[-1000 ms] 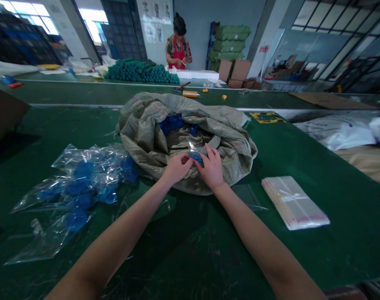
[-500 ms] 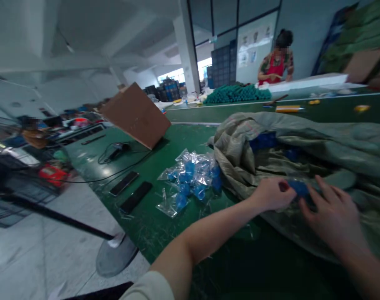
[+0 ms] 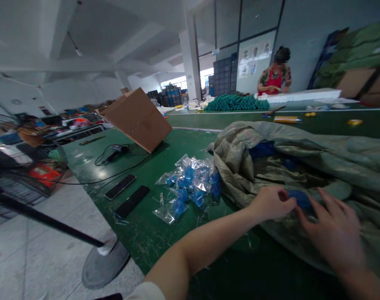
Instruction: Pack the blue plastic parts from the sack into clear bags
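Pinching worked best with soft finger tips, so that the small blue piece [image 3: 298, 198] did not slip. The left hand [image 3: 267, 203] had its thumb and finger pressed together on the left side of the piece. The right hand [image 3: 336, 233] was on the other side, with its thumb and fingers bent and a bit apart. It was too blurry to tell if it pinched too. The blue piece was between the two hands, over the near side of the big sack [image 3: 236, 166]. Holding it low there was wise, as a dropped piece would likely land on the soft cloth. One hand had to be firm while the other moved gently, and a hard tug could have made it pop out.

More blue pieces [image 3: 261, 150] sat inside the sack, at its far left. Left of the sack, clear bags [image 3: 190, 179] with blue bits in them lay in a heap on the worktop [image 3: 140, 233]. It was good to keep elbows off that heap. Two dark flat things [image 3: 132, 202] lay farther left. Past them, a brown box [image 3: 142, 121] leaned over. Far away, green sticks [image 3: 236, 102] were piled near a person [image 3: 274, 79] in red.
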Demonstrator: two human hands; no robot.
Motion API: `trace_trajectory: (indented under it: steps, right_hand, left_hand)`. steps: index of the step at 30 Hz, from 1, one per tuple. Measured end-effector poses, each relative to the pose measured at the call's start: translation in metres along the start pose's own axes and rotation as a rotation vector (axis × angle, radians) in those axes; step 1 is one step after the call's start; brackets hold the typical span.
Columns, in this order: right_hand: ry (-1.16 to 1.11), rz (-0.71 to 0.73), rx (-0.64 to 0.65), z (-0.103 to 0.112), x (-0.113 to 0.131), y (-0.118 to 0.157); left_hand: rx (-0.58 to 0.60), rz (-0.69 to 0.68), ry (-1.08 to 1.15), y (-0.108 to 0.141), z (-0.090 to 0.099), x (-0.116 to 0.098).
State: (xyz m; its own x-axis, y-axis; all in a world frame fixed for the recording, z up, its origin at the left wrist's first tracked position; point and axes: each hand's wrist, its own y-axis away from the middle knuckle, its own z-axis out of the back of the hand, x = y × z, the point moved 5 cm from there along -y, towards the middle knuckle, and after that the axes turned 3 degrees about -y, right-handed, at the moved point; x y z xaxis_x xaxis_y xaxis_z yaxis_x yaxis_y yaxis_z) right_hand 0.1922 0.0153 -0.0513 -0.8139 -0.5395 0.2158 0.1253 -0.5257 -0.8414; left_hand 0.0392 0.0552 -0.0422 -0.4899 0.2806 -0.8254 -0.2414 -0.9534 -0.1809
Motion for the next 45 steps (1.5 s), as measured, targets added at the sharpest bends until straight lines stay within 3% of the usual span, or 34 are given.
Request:
trace_trajectory:
  steps: [1, 5, 13, 23, 36, 45]
  right_hand:
    - [0.077, 0.025, 0.068, -0.001, 0.005, -0.001]
    - [0.226, 0.01, 0.132, 0.005, 0.018, -0.004]
    - [0.237, -0.064, 0.196, 0.004, 0.011, 0.0]
    - [0.228, -0.035, 0.305, -0.009, 0.004, -0.001]
    - [-0.134, 0.024, 0.501, 0.004, 0.01, -0.018]
    - [-0.253, -0.147, 0.418, 0.01, 0.006, -0.022]
  left_hand:
    - [-0.011, -0.02, -0.006, 0.001, -0.001, -0.001]
    - [-0.029, -0.1, -0.024, 0.003, -0.006, -0.005]
    - [0.001, -0.14, 0.02, 0.002, -0.007, -0.005]
    - [0.045, 0.057, 0.012, -0.001, -0.005, 0.002]
    - [0.025, 0.262, 0.512, -0.009, 0.005, 0.008]
    - [0.141, 0.35, 0.618, -0.007, 0.013, 0.005]
